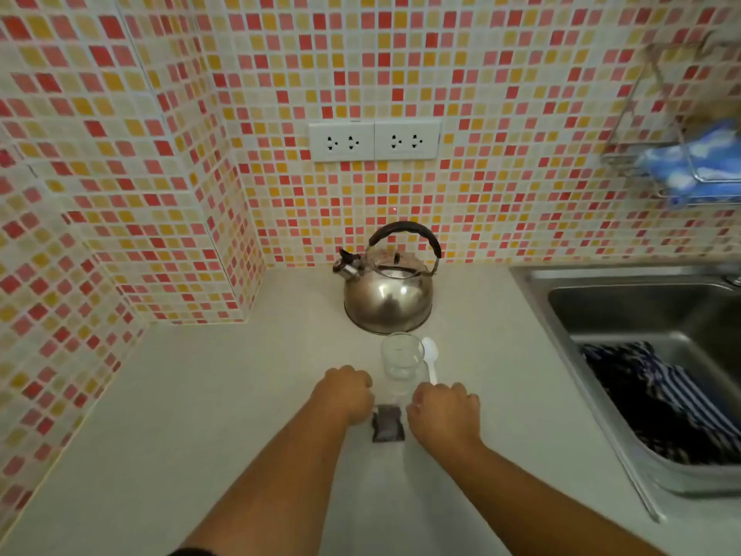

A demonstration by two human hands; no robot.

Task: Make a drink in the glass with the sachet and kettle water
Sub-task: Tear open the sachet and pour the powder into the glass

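Observation:
A clear empty glass stands upright on the pale counter, just in front of a steel kettle with a black handle. A white plastic spoon lies to the right of the glass. A small dark sachet lies flat on the counter near me, below the glass. My left hand rests curled at the sachet's left edge and my right hand curled at its right edge. Whether the fingers pinch the sachet is hidden.
A steel sink sits at the right with a dark striped cloth in it. A wire rack with a blue cloth hangs on the tiled wall. Two wall sockets are above the kettle.

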